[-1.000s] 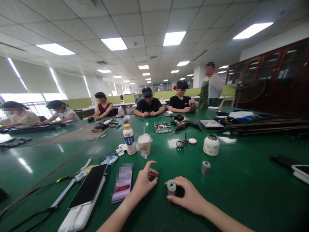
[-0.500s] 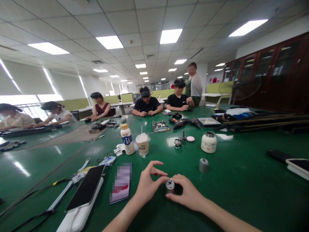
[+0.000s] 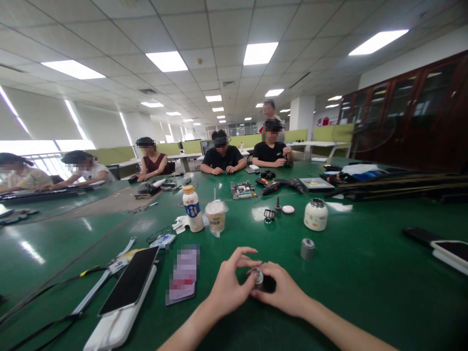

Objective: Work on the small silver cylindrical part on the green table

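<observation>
The right hand (image 3: 283, 287) is curled in a grip on a metal cylinder (image 3: 259, 279), thumb on the near side, fingers on the far side; the cylinder is upright in front of the person, its base hidden. The left hand (image 3: 231, 280) has its thumb against the cylinder's top and its fingers arched above; whether it pinches a small part cannot be told. The work surface is a glossy green table (image 3: 351, 292), reflecting the ceiling lights. A second cylinder (image 3: 307, 249) stands upright on it, beyond the right hand and apart from it. To the left lie a purple-screened phone (image 3: 185, 270) and a dark-screened phone (image 3: 129, 280), the latter resting on a white slab (image 3: 117, 324). Containers noted: a cream jar (image 3: 316, 215), neck uncovered, contents not visible; a plastic cup (image 3: 216, 218) with a straw, showing a pale beige filling; beside it, a bottle (image 3: 192, 210) with its orange cap on, contents undetermined. Farther off are a circuit board (image 3: 243, 190) and a power drill (image 3: 272, 188). Five co-workers sit around the table, with another person standing behind. Dark wood cabinets (image 3: 413, 102) line the right wall; low green partitions (image 3: 331, 134) stand at the rear.
</observation>
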A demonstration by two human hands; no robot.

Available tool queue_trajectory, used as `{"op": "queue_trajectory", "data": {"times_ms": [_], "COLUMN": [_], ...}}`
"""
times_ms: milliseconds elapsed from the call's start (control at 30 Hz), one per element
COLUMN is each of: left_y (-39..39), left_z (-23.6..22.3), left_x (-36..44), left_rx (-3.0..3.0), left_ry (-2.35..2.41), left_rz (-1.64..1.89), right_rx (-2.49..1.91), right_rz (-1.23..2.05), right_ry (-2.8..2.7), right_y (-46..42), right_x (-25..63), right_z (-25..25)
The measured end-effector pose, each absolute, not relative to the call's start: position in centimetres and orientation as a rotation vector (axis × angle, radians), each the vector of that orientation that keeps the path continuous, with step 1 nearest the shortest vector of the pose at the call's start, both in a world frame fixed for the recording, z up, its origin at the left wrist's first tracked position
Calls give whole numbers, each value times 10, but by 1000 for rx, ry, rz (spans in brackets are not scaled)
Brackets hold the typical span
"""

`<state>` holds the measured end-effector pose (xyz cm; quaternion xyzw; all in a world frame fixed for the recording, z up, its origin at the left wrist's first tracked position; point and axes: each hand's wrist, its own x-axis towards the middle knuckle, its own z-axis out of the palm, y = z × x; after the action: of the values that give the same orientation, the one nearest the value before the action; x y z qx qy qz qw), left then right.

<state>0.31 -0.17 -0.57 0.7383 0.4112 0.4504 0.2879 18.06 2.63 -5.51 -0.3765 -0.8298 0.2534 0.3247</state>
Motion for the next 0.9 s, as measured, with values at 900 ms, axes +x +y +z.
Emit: {"op": "queue_trajectory", "data": {"times_ms": [900], "left_y": [33], "left_z": [-33], "left_x": [-30], "left_rx": [1892], "left_ry": [1453], "left_rz": [1262], "right_rx": [-974], "right_rz": [699], "right_ry": [-2200], "right_y": [24], "right_x": [182], "right_z": [-47]}}
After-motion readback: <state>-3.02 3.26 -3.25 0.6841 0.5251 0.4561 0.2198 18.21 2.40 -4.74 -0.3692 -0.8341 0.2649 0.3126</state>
